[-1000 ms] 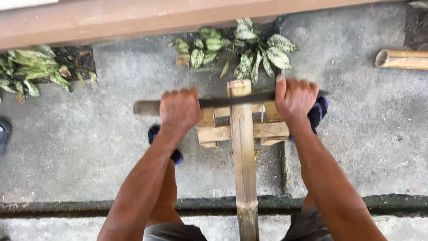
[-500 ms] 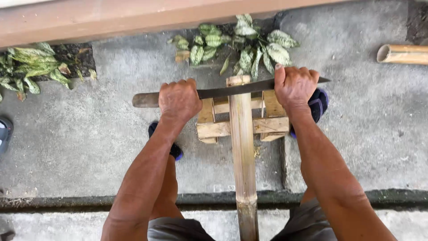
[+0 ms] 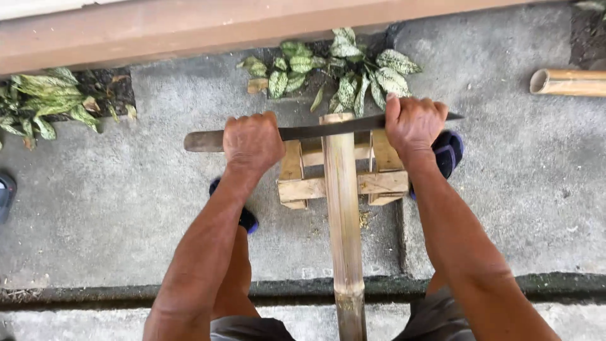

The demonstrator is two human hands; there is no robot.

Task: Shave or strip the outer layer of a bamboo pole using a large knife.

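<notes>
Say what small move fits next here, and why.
Probably press the blade straight down into the bamboo: both hands, left and right, grip it level across the pole's top end, which leans on a wooden stand.

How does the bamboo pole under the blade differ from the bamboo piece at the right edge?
The bamboo pole stands between the person's legs, its end under the long blade; the bamboo piece lies untouched on the concrete, its hollow end visible. Both are tan and round.
</notes>
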